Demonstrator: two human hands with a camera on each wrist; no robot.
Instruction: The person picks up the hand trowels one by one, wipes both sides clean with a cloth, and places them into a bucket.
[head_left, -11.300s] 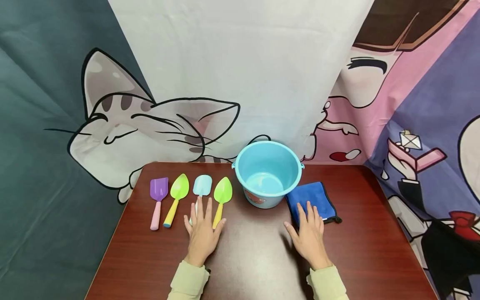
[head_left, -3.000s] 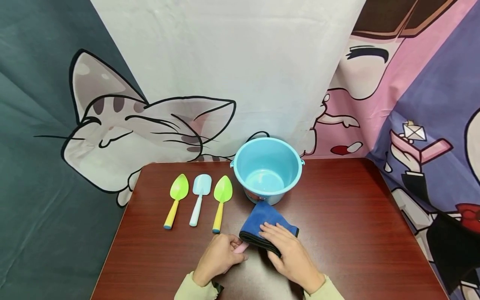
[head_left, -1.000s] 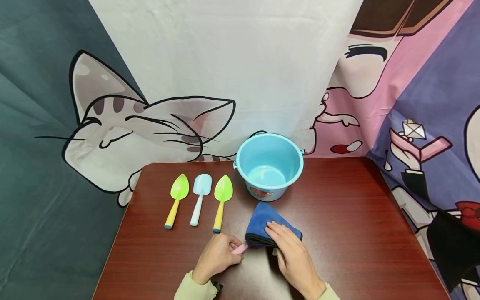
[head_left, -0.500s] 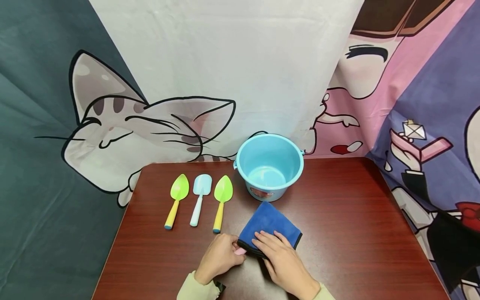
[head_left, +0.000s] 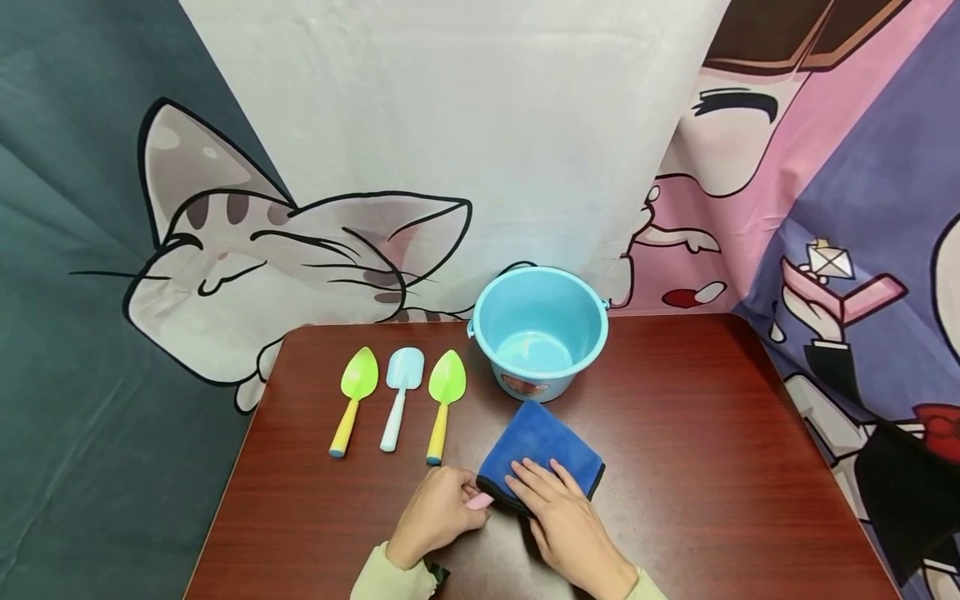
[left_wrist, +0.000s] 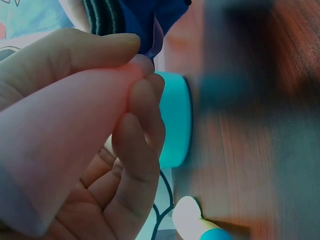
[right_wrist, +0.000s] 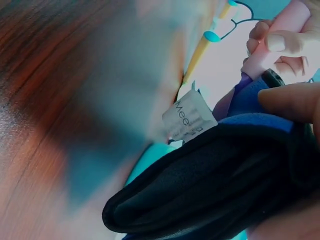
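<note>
My left hand pinches the pink handle of a toy shovel between thumb and fingers, low over the table's near middle. A folded blue cloth with black edging covers the shovel's blade in the head view. In the right wrist view, a strip of purple blade shows beside the cloth's white label. My right hand holds the cloth, its fingers spread over the top and the thumb on the other side. The left wrist view shows the pink handle up close in the grip.
A light blue bucket stands behind the cloth. To the left lie a green trowel with a yellow handle, a pale blue shovel and another green trowel. A printed curtain hangs behind the brown table.
Since the oldest frame, the purple shovel has left the row and the cloth its spot beside the bucket. Over the last second the cloth has spread flatter and the right hand shifted slightly left.
</note>
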